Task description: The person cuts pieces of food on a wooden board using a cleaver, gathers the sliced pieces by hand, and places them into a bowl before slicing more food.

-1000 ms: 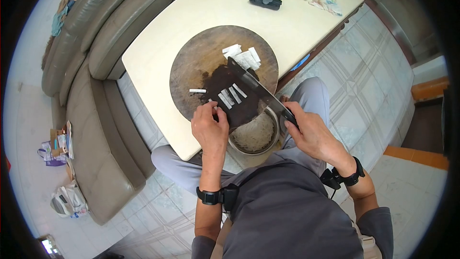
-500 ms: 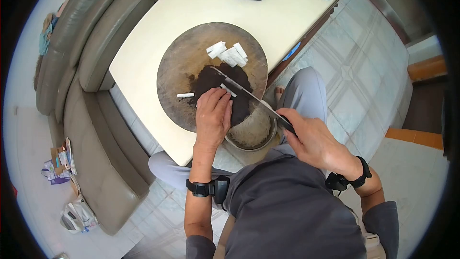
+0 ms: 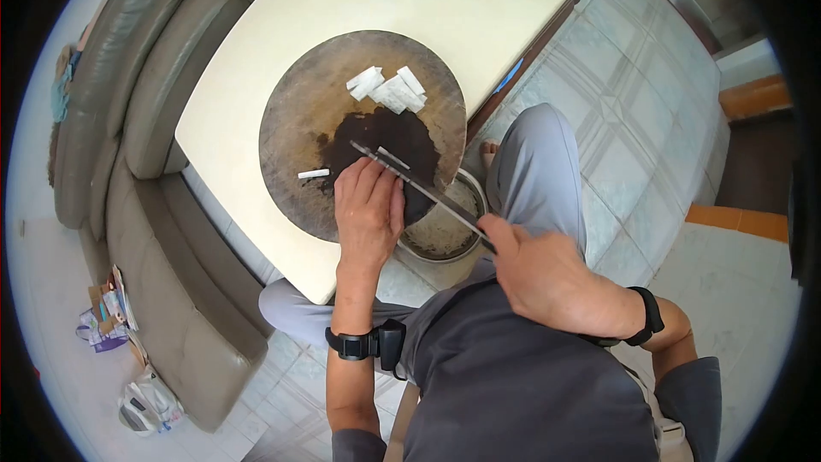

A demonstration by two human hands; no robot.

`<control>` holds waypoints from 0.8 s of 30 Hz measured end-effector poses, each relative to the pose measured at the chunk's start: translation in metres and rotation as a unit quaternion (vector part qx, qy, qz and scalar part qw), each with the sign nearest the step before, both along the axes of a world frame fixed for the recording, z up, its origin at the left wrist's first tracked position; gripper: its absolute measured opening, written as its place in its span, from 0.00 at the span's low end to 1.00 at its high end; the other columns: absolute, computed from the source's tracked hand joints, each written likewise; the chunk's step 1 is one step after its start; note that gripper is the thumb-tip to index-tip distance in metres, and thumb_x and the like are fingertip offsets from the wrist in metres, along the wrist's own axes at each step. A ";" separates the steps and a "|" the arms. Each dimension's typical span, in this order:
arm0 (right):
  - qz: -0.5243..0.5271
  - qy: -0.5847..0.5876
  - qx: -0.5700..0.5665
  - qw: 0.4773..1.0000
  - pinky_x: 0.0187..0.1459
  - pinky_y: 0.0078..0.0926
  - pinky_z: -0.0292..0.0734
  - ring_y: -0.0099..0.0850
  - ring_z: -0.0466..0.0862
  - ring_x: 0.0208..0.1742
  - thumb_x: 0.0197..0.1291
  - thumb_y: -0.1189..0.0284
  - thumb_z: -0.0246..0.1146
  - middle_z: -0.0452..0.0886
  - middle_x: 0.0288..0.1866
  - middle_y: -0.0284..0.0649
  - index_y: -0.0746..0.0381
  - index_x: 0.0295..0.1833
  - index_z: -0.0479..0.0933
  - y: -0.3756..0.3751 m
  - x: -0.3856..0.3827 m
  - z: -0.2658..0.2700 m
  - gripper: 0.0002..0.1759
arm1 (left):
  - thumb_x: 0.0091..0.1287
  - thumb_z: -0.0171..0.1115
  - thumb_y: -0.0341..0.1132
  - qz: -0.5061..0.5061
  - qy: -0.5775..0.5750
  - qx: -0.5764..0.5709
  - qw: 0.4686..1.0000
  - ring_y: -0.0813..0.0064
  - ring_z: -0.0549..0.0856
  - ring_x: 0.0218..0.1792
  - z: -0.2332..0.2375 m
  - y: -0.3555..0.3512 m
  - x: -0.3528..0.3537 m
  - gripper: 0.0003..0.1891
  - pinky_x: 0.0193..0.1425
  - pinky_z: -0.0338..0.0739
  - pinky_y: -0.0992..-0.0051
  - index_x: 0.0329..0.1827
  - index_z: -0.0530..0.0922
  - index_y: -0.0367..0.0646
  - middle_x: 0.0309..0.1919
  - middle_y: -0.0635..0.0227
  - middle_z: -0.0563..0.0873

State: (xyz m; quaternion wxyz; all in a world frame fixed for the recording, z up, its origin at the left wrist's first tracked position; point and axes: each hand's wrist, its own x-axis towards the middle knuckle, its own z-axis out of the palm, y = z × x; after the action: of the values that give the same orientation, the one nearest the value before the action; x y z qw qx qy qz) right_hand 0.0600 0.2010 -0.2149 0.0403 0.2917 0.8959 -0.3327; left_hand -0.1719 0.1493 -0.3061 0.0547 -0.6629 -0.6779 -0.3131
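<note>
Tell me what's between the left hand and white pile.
A dark patch on the round board, then a white strip and the knife by the left hand; the head view shows it.

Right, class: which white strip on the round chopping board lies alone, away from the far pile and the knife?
The strip left of the left hand; others in view sit in the far pile or beside the knife.

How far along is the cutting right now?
Looks done: pale shreds lie in the bowl below the board's edge.

In hand: the right hand holds the knife over the board, beside a white strip and the left hand, whose fingers hide what is under them.

Probably left: the pile of white pieces at the far side and the lone stick.
</note>
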 end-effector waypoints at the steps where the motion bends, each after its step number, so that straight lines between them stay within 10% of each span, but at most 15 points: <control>1: 0.029 -0.047 0.019 0.998 0.29 0.46 0.75 0.53 0.81 0.28 0.56 0.80 0.60 0.79 0.34 0.55 0.70 0.65 0.60 -0.003 -0.003 0.001 0.30 | 0.54 0.67 0.23 -0.001 0.011 -0.004 1.000 0.55 0.80 0.54 0.000 -0.001 0.000 0.14 0.58 0.72 0.59 0.45 0.82 0.33 0.48 0.57 0.83; 10: 0.035 0.047 0.047 0.997 0.28 0.40 0.79 0.50 0.85 0.28 0.46 0.82 0.64 0.80 0.27 0.54 0.69 0.45 0.63 0.011 -0.043 -0.010 0.22 | 0.53 0.67 0.23 -0.001 0.013 -0.012 1.000 0.54 0.79 0.54 -0.002 -0.002 0.000 0.15 0.60 0.71 0.57 0.45 0.81 0.33 0.49 0.56 0.82; 24: -0.030 0.098 -0.055 0.993 0.28 0.51 0.72 0.57 0.81 0.27 0.56 0.80 0.58 0.78 0.21 0.56 0.72 0.46 0.62 0.027 -0.043 -0.010 0.15 | 0.57 0.67 0.23 0.010 0.011 0.021 1.000 0.57 0.82 0.52 -0.003 0.000 0.001 0.11 0.57 0.74 0.61 0.44 0.83 0.36 0.46 0.60 0.84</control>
State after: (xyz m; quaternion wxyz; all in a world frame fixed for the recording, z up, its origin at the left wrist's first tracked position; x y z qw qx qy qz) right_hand 0.0170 0.2283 -0.2250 -0.0415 0.2822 0.8665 -0.4098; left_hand -0.1706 0.1494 -0.3090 0.0785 -0.6583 -0.6771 -0.3193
